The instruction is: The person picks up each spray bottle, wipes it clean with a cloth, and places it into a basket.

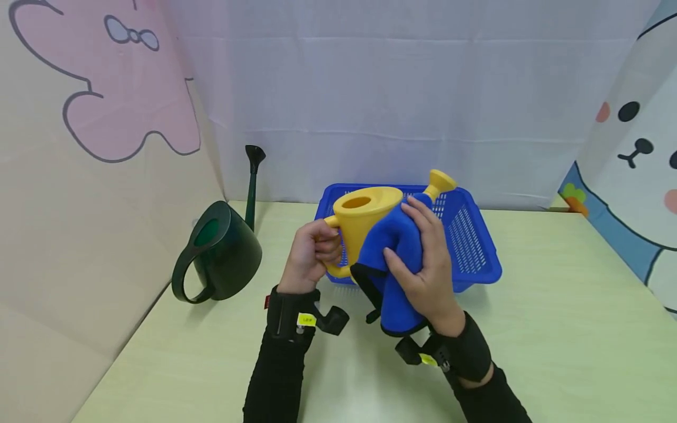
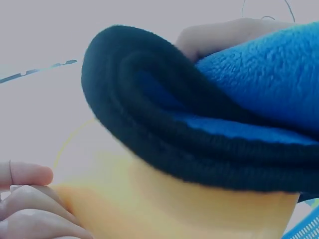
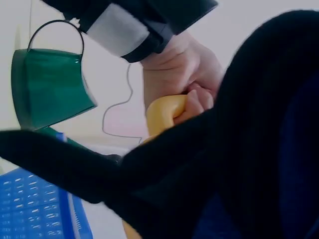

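Observation:
My left hand grips the handle of a yellow watering can, which is held up in front of the basket. Its spout points to the right, ending in a round yellow rose. A plush blue cloth with black edging lies folded over the can's right side, covering the lower spout. Fingers and thumb of my right hand hold this cloth against the can. In the left wrist view, the cloth's dark edging hangs over the yellow wall. Dark cloth hides most of the can in the right wrist view.
Behind the can sits a blue perforated plastic basket on the pale table. A dark green watering can with a long upright spout stands to the left, near the side wall. A light curtain closes off the back.

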Motion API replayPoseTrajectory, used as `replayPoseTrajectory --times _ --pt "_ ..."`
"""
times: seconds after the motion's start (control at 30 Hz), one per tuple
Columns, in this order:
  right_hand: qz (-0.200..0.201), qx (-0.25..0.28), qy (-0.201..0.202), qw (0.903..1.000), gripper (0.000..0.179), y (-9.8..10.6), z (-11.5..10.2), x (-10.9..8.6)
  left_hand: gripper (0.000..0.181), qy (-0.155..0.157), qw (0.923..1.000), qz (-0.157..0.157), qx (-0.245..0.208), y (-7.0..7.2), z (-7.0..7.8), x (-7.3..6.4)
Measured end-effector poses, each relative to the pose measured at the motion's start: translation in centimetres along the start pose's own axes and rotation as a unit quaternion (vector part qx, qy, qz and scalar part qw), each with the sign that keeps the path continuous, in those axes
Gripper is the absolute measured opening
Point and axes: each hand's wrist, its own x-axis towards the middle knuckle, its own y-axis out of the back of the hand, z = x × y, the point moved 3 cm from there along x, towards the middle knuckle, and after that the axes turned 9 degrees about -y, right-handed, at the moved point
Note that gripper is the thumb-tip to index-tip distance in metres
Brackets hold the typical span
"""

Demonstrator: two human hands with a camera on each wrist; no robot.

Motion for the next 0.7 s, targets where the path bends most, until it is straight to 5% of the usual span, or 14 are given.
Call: replayPoseTrajectory --times 0.27,0.53,0.7 --pt "0.021 -0.076 0.035 0.9962 0.065 -1.4 -0.9 -0.6 0.037 -0.015 0.9998 0.010 0.007 0.0 -0.3 0.3" --pt "0.031 -0.214 0.133 0.9672 0.057 -3.3 -2.1 -1.9 0.028 0.012 0.9976 0.068 0.007 -0.4 -0.7 0.2" --pt "0.024 -0.211 0.150 0.9656 0.055 -3.4 -2.1 -1.8 0.030 0.011 0.9970 0.076 0.014 -0.4 -0.7 0.3"
